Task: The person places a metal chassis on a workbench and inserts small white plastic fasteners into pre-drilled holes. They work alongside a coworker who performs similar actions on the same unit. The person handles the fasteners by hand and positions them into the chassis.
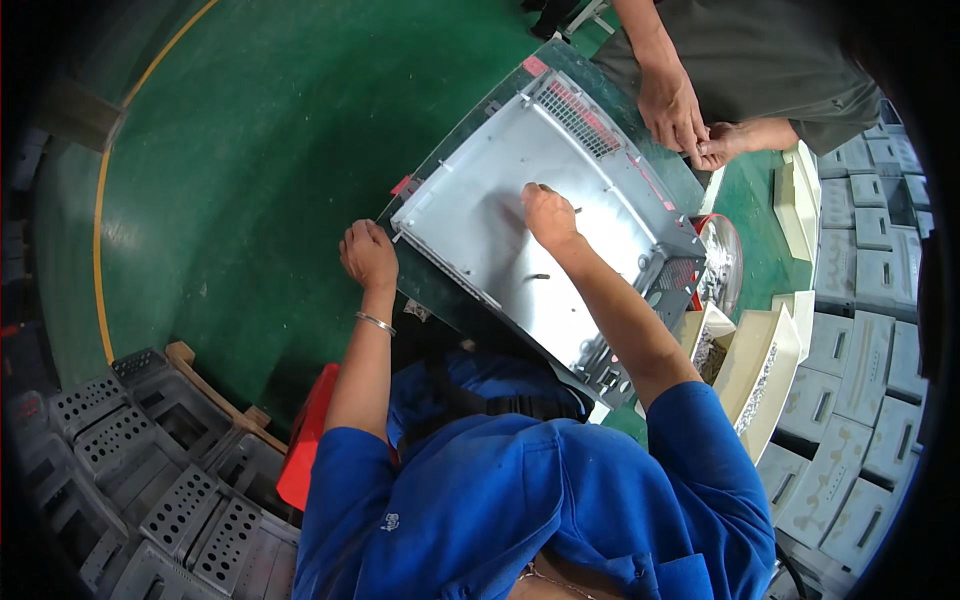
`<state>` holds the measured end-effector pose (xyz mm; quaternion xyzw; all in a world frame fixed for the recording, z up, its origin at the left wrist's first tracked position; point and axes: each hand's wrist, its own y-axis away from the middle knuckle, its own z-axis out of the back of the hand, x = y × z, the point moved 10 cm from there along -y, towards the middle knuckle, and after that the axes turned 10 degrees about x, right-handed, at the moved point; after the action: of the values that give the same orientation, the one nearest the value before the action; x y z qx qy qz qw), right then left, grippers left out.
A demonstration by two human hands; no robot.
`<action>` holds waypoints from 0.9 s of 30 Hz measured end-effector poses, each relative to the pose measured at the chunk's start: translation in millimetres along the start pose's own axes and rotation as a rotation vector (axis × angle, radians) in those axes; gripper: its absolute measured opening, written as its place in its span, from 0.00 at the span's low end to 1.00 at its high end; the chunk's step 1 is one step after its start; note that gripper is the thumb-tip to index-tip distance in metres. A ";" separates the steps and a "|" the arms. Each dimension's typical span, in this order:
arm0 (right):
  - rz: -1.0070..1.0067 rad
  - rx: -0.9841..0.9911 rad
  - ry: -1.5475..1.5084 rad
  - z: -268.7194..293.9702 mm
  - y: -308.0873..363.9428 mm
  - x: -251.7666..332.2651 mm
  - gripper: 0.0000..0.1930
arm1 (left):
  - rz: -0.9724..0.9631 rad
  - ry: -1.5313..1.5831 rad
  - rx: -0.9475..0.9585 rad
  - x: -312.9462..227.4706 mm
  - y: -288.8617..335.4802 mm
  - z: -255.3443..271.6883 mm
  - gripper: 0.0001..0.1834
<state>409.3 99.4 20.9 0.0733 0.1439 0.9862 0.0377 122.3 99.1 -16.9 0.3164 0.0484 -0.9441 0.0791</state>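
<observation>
A large light-grey sheet-like panel (490,205) with upturned edges and a mesh grille (580,117) at its far end lies in front of me on a glass-topped table (455,135). My right hand (550,215) is over the middle of the panel, fingers curled together; what they hold, if anything, is hidden. Short dark pins (537,277) stand out of the panel, one just right of that hand and one nearer me. My left hand (369,254) is closed beside the panel's left corner, at the table edge; its fingertips are hidden.
Across the table, a co-worker's hands (690,130) meet at the right corner. Cream bins (765,375) with small metal parts and a red-rimmed round container (720,260) stand at right. Stacked grey housings (845,420) line both sides. A red box (308,440) is by my left elbow.
</observation>
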 end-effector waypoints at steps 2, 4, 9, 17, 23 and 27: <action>-0.018 0.006 -0.001 0.2 0.4 -1.7 0.05 | -0.017 0.020 -0.008 -3.4 -0.3 2.0 0.08; -0.038 -0.004 -0.024 -1.1 1.8 -5.1 0.06 | -0.031 0.029 -0.014 -6.3 0.3 4.4 0.08; -0.060 -0.060 -0.037 -0.9 2.1 -6.4 0.11 | -0.013 0.041 -0.025 -6.6 1.3 7.7 0.08; -0.075 -0.138 -0.044 -2.5 3.3 -9.4 0.11 | -0.038 0.051 -0.024 -4.1 -0.1 1.8 0.08; -0.102 -0.025 -0.135 -0.4 6.6 -9.6 0.15 | -0.024 0.064 0.005 -0.8 -0.9 -0.6 0.09; -0.163 0.045 -0.191 24.3 29.0 -4.5 0.19 | -0.003 0.011 0.043 -5.9 -1.1 5.1 0.10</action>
<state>416.0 78.0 51.7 0.1558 0.1672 0.9649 0.1297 123.7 100.2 -9.2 0.3233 0.0288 -0.9432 0.0703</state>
